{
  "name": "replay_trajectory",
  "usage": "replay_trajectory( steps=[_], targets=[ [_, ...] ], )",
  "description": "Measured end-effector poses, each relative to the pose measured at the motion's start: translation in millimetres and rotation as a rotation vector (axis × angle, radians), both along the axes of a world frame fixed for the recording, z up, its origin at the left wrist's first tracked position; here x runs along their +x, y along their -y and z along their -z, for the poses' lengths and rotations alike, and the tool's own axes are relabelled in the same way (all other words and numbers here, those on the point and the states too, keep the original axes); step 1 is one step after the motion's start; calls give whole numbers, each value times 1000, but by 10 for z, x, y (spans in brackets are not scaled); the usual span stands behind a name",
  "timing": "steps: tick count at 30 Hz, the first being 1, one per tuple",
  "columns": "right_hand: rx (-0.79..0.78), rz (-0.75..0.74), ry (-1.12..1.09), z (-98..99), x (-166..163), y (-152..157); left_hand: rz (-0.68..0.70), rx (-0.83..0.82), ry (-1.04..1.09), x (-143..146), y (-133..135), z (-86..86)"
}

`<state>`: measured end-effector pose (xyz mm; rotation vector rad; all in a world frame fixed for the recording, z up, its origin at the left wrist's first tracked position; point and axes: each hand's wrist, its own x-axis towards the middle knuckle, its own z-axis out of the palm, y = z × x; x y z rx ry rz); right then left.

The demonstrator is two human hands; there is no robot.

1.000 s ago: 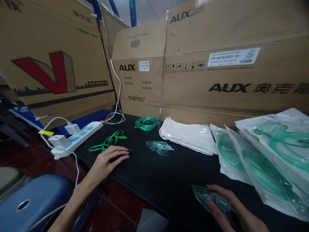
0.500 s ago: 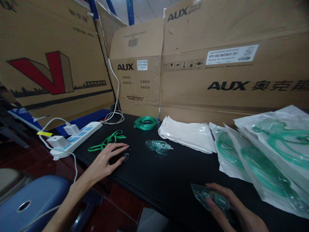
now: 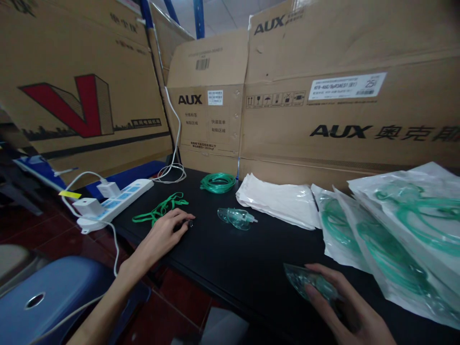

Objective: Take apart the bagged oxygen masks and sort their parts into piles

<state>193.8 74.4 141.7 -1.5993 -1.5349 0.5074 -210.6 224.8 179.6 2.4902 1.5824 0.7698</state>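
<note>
My left hand rests on the black table with its fingertips drawn together. A small shiny piece shows at their tips, too small to name. Just behind that hand lie green elastic straps in a loose tangle. My right hand grips a clear green oxygen mask between thumb and fingers, near the table's front. Another clear mask lies on the table between the hands. Beyond it sits a coil of green tubing.
White flat bags lie at the back. To the right, several clear-fronted packs hold green tubing and masks. A white power strip with plugs stands at the left edge. Cardboard boxes wall the back. A blue stool is at lower left.
The fingers of my left hand have closed from a wider spread to a pinch at the small shiny piece. My right hand still holds the mask, slightly higher in view.
</note>
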Motion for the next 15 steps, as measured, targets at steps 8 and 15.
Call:
replay_trajectory(
  steps=[8,15],
  targets=[
    [51,-78,-26,-305,-280,-558,-130,35,70,155,57,42],
    [118,-141,-12,-639,-422,-1056,-179,125,82,278,119,24]
  ],
)
